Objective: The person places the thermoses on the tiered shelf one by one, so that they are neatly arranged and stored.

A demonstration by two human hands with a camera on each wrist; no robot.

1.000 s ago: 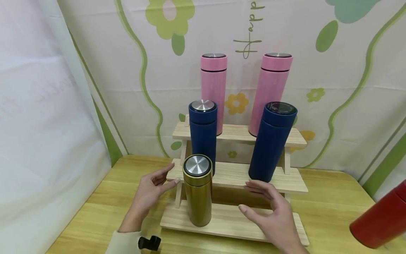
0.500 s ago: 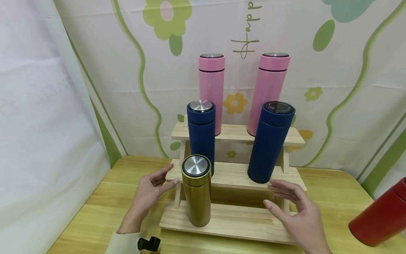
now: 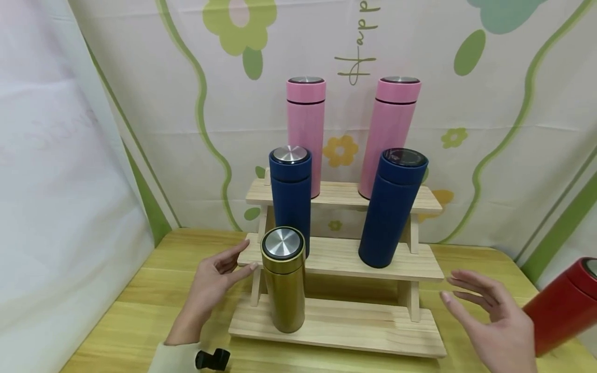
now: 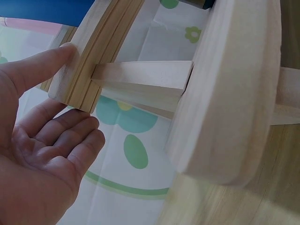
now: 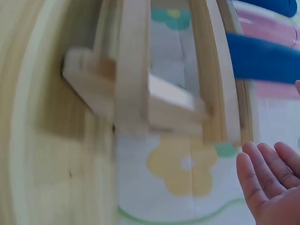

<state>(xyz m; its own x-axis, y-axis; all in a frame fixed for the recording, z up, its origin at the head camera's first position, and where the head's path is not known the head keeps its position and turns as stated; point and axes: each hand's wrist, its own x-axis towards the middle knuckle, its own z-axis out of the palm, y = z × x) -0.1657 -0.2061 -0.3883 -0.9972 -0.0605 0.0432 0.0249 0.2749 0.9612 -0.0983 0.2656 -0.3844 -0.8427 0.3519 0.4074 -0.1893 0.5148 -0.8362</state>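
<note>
My left hand holds the left end of the middle board of a three-tier wooden display stand. In the left wrist view, the thumb lies on that board and the fingers bend beneath it. My right hand is off the stand's right end, fingers spread loosely with nothing between them, overlapping a red thermos bottle. A gold thermos stands at the left of the bottom tier. On the middle tier are two blue thermoses, and on the top tier two pink ones.
The stand sits on a light wooden table. Close behind it hangs a printed cloth with flowers and leaves. White cloth also encloses the left side. A black strap device is on my left wrist.
My right hand has moved rightward, from in front of the stand to beyond its right end near the red thermos. The left hand stays on the middle board. The head view has shifted slightly.
</note>
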